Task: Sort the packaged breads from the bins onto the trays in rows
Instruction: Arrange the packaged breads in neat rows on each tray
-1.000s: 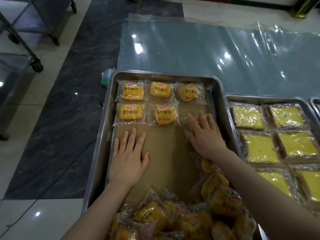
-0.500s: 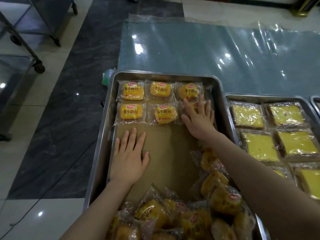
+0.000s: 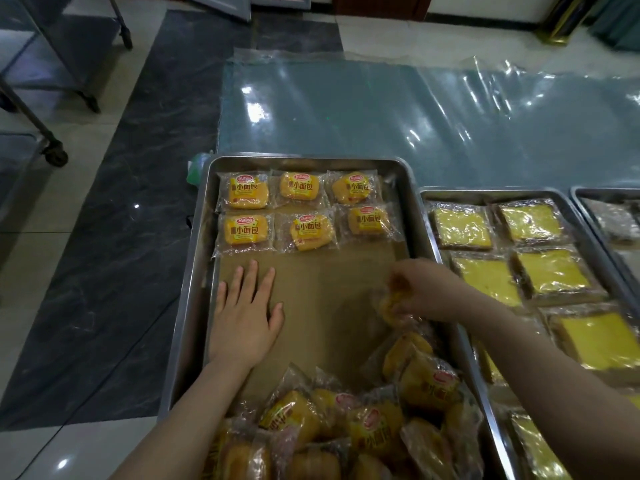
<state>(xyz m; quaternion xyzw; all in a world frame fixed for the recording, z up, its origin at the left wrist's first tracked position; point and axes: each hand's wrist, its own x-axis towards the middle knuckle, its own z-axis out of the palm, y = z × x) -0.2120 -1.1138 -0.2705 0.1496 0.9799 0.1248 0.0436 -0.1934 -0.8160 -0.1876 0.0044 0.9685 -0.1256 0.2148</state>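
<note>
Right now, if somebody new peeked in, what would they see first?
The six orange bread packs lined up in two neat rows at the far end of the metal tray, and the jumbled heap at its near end. Next, the right hand grips one pack near the tray's right side, while the left hand lies flat on brown paper.
</note>
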